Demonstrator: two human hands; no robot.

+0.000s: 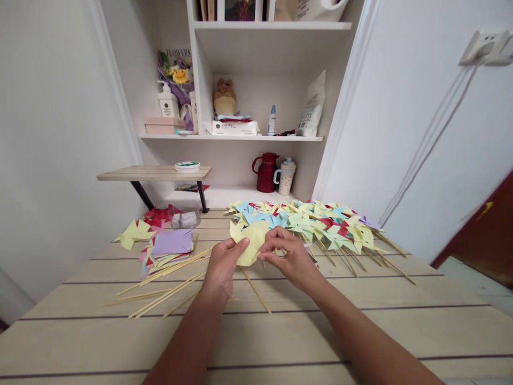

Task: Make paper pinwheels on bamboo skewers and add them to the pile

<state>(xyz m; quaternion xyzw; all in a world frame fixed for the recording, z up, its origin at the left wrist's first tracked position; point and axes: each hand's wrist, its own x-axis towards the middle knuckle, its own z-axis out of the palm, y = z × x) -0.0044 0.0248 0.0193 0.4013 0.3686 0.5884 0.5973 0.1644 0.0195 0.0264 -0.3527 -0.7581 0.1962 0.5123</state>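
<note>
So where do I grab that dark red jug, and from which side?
By its handle, probably, coming from the left of the picture. The jug stands upright with that curved handle sticking out to the left, while the pale cup stands close on the right, so the left looks easier to reach.

On the near right of the tabletop [425,321], past our right forearm [347,323], we have room to pass a hand. Pinwheels [336,235] crowd the back right, their handles [401,271] jutting toward us. On our left, loose sticks [168,295] and a paper stack [172,242] hinder low sweeps; behind, the legs [202,197] of the riser [152,172] obstruct us.
</note>
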